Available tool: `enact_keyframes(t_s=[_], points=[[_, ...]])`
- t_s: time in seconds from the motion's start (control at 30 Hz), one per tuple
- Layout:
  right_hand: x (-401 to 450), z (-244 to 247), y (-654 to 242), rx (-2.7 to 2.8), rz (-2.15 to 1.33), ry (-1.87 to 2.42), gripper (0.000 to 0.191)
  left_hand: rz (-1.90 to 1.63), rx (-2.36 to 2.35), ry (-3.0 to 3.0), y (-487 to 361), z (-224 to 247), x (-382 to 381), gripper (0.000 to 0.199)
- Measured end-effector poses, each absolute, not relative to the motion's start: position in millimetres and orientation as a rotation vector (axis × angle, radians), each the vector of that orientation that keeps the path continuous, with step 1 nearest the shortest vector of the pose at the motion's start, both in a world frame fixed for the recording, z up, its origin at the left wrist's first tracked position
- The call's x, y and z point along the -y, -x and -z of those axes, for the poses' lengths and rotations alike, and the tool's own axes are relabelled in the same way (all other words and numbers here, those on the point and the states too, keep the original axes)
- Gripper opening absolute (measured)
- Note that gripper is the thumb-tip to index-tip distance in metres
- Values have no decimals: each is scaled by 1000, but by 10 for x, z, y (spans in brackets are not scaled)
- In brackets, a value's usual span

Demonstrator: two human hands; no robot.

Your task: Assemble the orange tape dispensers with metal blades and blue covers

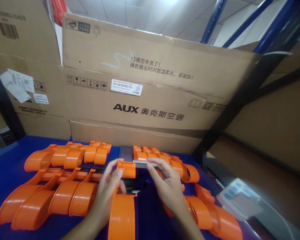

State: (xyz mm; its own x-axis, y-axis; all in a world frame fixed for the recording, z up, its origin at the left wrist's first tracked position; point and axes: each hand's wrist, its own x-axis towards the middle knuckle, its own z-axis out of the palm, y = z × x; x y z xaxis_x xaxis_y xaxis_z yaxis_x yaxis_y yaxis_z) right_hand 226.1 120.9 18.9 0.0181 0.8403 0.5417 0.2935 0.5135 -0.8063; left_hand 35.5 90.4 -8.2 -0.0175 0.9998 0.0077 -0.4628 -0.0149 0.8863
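Note:
My left hand (111, 183) is closed on an orange plastic part (122, 216) with a wide ring-shaped end, which hangs below the fingers. Its narrow end points up between thumb and forefinger. My right hand (165, 181) pinches a thin flat grey strip (141, 164) by its right end. The strip's left end meets the upper edge of the orange part; whether it is inserted or only touching I cannot tell. Behind the hands, a dark grey flat-topped block (125, 152) stands on the blue surface. Black rod-like pieces (128, 184) show partly behind the left fingers.
Similar orange parts lie in rows on the left (40, 200) and right (202, 211) of the blue tabletop (7, 151). A large cardboard box (95, 100) walls off the back. Dark rack posts (215, 136) flank it. A white-and-blue device (238, 198) sits at the right edge.

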Motion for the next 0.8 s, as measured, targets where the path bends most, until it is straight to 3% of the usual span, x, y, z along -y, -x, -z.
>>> enact_keyframes(t_s=[0.8], points=[[-1142,-253,-2219,1554,-545,1025,16,-1432,-918,-828,-305,119,-962,67]])
